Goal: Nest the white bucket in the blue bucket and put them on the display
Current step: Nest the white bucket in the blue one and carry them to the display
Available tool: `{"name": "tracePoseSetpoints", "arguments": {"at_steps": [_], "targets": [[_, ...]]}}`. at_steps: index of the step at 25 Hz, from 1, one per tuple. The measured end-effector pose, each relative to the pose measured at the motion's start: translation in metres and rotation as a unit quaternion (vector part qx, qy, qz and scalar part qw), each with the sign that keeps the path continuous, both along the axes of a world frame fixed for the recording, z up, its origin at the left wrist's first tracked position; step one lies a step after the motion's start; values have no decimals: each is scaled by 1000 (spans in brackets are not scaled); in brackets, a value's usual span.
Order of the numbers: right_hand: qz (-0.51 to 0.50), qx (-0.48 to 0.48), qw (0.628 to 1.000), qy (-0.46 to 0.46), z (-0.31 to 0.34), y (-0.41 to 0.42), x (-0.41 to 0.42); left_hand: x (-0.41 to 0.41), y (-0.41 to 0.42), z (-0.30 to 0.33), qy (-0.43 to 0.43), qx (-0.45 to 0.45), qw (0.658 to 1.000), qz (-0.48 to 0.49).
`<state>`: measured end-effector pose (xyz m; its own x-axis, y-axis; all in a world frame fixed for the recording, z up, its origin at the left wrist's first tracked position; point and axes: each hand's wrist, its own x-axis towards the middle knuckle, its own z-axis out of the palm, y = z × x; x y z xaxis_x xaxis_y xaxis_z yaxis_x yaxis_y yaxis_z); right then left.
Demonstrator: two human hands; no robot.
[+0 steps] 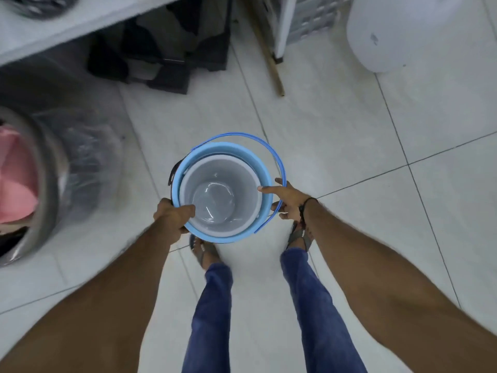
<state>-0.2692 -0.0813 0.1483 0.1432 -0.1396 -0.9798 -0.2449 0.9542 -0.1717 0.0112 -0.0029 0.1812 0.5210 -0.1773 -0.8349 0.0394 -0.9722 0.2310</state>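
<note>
- White bucket [220, 195] is sitting down inside the blue bucket [266, 195], rims nearly level, so the two are nested already
- both are held up in the air over the tiled floor [349, 146], right above the person's sandalled feet
- left hand [173, 215] is clamped on the near-left rim, thumb hooked over the edge into the white one, fingers wrapped underneath
- right hand [286, 201] is on the right side, index finger stretched out along the white rim, the rest of the fingers spread loose by the blue wall, pretty sure it's steadying more than gripping
- blue handle [271, 150] is swung out to the far-right side, and it passes by the right hand's fingers
- off to the left there's a shelf [53, 28] edge with dark stuff under it, plus a plastic-wrapped round tub [53, 179] with something pink in it
- big white container [403, 33] top right, all a bit blurry
</note>
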Motion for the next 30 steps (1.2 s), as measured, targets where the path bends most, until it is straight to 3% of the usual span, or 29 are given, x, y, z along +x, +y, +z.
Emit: {"name": "tracePoseSetpoints", "arguments": {"at_steps": [4, 10, 15, 19, 25, 30], "targets": [[82, -19, 996, -43, 120, 1, 86, 101, 13, 127, 56, -15, 998, 13], [183, -122, 974, -54, 304, -35, 196, 230, -1, 299, 123, -77, 989, -4], [263, -239, 934, -31, 433, -93, 275, 305, -40, 422, 110, -154, 982, -21], [242, -354, 903, -12, 520, -159, 325, 354, -94, 495, 87, -244, 966, -9], [196, -452, 870, -32, 594, -282, 376, 402, -209, 569, 72, -318, 944, -42], [170, -442, 880, -37, 578, -379, 408, 423, -306, 559, 67, -314, 947, -29]]}}
